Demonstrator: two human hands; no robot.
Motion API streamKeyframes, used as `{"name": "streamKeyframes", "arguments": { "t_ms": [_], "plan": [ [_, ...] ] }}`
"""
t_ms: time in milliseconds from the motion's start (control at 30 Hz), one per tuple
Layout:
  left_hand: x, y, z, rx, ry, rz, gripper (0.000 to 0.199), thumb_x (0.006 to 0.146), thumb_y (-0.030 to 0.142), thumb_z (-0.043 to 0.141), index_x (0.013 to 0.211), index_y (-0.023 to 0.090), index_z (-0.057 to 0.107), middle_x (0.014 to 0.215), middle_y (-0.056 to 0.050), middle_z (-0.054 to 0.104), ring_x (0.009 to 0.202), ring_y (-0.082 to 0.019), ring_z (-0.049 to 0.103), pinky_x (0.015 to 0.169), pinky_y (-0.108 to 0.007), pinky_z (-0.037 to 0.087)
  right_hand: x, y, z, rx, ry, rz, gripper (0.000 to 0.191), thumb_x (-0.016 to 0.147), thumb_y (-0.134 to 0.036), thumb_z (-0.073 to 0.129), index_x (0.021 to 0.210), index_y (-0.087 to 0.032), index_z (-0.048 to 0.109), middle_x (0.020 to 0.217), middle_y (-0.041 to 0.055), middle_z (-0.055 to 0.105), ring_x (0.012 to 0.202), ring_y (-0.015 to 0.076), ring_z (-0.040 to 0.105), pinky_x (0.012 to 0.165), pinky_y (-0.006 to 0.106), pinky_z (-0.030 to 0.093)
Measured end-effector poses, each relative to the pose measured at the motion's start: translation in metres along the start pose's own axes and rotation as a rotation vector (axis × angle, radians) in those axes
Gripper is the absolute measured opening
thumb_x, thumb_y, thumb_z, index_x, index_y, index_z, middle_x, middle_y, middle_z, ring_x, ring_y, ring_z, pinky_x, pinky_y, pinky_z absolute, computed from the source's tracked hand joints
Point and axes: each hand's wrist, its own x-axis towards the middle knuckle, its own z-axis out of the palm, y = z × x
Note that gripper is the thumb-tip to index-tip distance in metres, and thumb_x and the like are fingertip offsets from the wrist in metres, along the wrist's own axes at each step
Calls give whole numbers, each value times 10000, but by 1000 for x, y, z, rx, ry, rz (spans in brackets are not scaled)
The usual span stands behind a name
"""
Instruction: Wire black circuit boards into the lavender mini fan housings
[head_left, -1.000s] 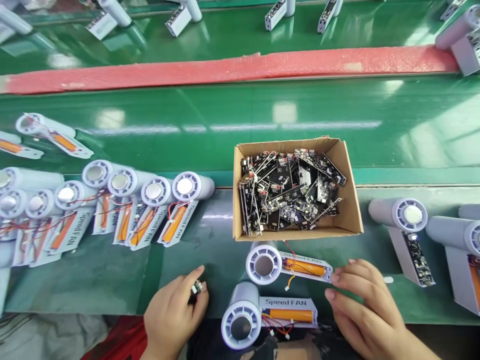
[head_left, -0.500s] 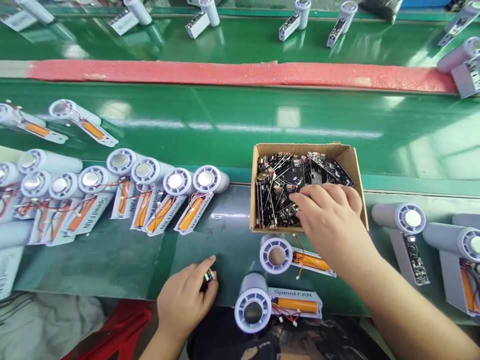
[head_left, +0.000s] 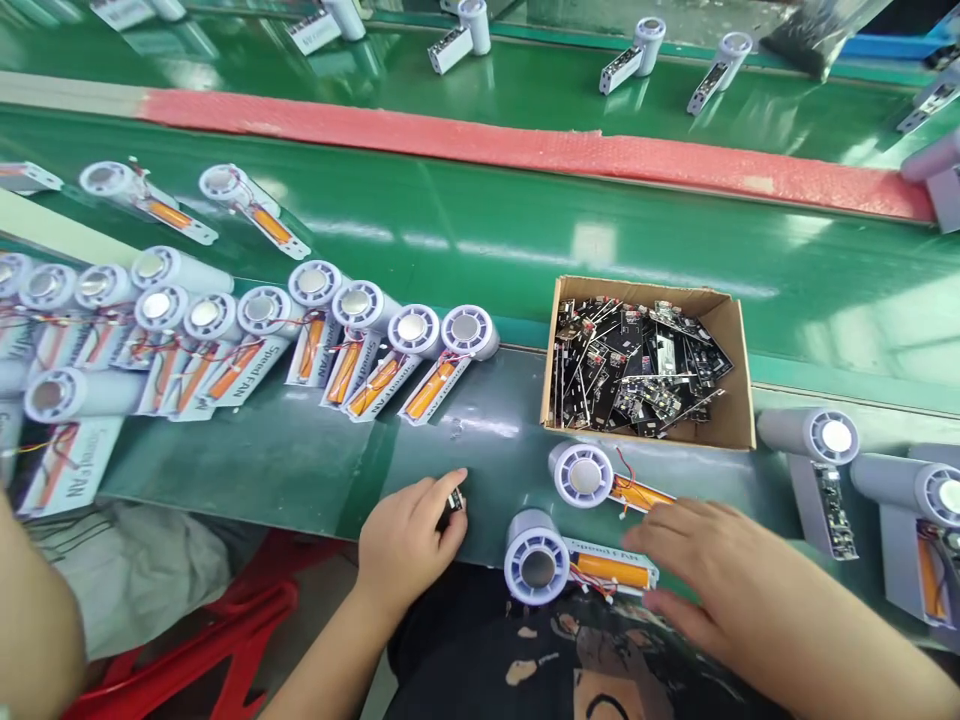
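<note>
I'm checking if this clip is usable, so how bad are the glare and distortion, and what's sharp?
In the head view, overhead light leaves white glare patches on the glossy green bench; the red strip looks bowed, probably from wide-angle distortion; the circuit boards in the cardboard box look fairly sharp; the small part at the left hand is too small to make out.
</note>
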Motion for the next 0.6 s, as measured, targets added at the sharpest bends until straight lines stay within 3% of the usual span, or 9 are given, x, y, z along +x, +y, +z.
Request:
{"name": "streamKeyframes", "arguments": {
  "t_ms": [100,200,400,600],
  "plan": [
    [4,3,-9,-137,-26,-57,210,926,190,479,1073,165,626,782,-15,718,652,-158,683,577,-253,484,-12,-12,17,19,-127,35,330,785,-167,733,1086,-278,656,900,1,705,760,204,667,686,348,523],
    [5,13,-24,-337,-13,-72,202,946,211,478,1095,168,607,861,-29,730,696,-136,694,641,-218,521,-12,-25,33,-20,-161,157,437,754,-100,739,1151,-257,641,982,23,695,845,236,673,728,381,543],
    [-3,36,-45,-442,-30,118,196,945,213,480,1114,186,575,722,-3,656,652,-131,652,641,-219,527,-7,-38,45,26,-180,218,313,845,-176,703,1147,-249,661,968,32,666,909,241,642,799,392,522],
    [-3,45,-55,-499,-49,81,238,947,216,442,1162,190,542,728,-1,605,636,-130,620,620,-224,537,-10,-35,55,-55,-105,189,256,845,-209,709,1097,-231,672,941,32,641,857,228,608,724,353,470]
  ]
}}
